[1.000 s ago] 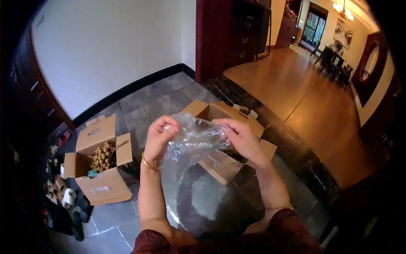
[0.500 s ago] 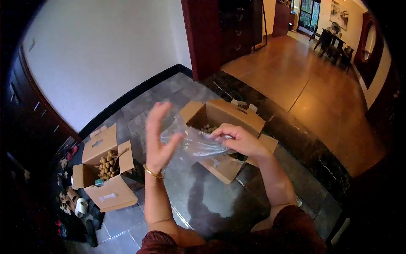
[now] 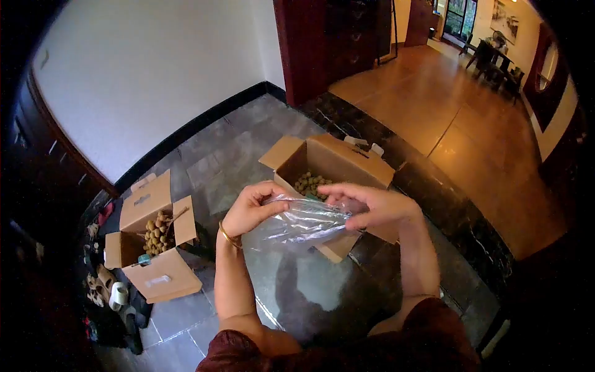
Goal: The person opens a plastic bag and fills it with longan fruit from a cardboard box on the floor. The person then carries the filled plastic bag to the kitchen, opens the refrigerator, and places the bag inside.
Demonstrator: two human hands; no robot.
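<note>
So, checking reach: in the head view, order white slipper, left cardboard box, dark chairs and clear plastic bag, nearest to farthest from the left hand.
1. Clear plastic bag, in the left hand.
2. Left cardboard box, on the floor.
3. White slipper, left, beyond that box.
4. Dark chairs, far right.

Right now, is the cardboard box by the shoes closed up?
No, the cardboard box has its flaps spread open, and a bunch of longan-like fruit shows inside.

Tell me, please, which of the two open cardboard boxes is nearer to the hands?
The right cardboard box: the clear plastic bag partly covers it in this view. The left box stands farther off, beside the shoes.
</note>
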